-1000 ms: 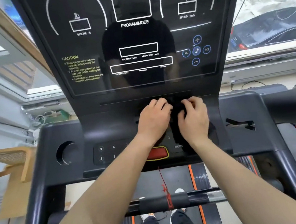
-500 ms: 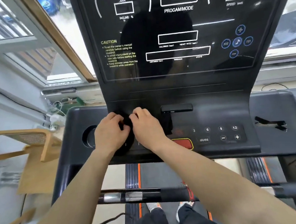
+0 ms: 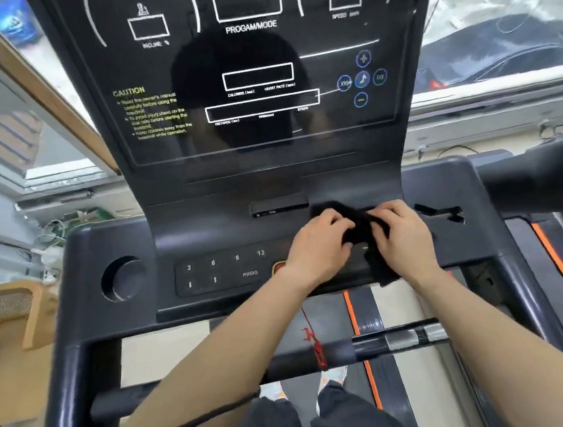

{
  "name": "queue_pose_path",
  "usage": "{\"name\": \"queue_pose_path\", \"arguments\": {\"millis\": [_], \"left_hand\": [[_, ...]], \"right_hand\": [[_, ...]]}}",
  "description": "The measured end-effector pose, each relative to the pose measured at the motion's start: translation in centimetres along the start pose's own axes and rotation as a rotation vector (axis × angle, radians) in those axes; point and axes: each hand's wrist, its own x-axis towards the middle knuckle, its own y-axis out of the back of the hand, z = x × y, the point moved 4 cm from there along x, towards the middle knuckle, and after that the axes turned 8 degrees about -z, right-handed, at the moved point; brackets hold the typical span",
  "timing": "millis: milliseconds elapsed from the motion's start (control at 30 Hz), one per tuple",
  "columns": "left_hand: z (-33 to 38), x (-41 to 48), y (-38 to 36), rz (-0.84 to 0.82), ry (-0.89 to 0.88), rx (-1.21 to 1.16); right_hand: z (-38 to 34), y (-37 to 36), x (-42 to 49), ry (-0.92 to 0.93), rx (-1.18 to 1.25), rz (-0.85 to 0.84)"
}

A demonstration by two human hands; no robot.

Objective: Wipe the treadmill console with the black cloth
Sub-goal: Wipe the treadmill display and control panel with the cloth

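Observation:
The black treadmill console (image 3: 214,240) fills the view, with an upright display panel (image 3: 256,78) above a button deck. A black cloth (image 3: 366,236) lies bunched on the right half of the deck, one end hanging over the front edge. My left hand (image 3: 317,247) presses on the cloth's left side and my right hand (image 3: 401,236) on its right side, fingers curled into the fabric. The hands cover the right-hand buttons and most of the red stop button (image 3: 279,268).
A round cup holder (image 3: 124,278) sits at the deck's left end, a slot (image 3: 440,215) at its right. A cross handlebar (image 3: 371,342) with a red cord runs below my forearms. A thick side handle (image 3: 542,184) juts at right. Wooden furniture (image 3: 11,318) stands left.
Both hands have slid the cloth from the left keypad across to the right side of the deck. The left number buttons now show uncovered.

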Motion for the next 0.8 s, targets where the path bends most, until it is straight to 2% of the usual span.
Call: {"name": "queue_pose_path", "arguments": {"millis": [167, 300, 500, 600, 800], "left_hand": [[-1.2, -2.2, 0.1, -0.038, 0.016, -0.074], [-5.1, -5.6, 2.4, -0.001, 0.135, -0.066], [-12.5, -13.8, 4.7, 0.152, 0.369, -0.050], [-13.9, -17.0, 4.4, 0.114, 0.410, -0.018], [-13.5, -20.2, 3.9, 0.096, 0.386, -0.012]], "right_hand": [[-4.4, -1.1, -3.2, -0.208, -0.021, 0.027], [-10.0, -3.3, -4.4, -0.225, 0.045, -0.025], [-20.4, -7.6, -3.8, -0.029, 0.168, -0.165], [-24.3, -9.3, -4.7, 0.069, 0.170, -0.274], [-23.0, -9.3, -8.3, 0.273, 0.127, -0.295]]}}
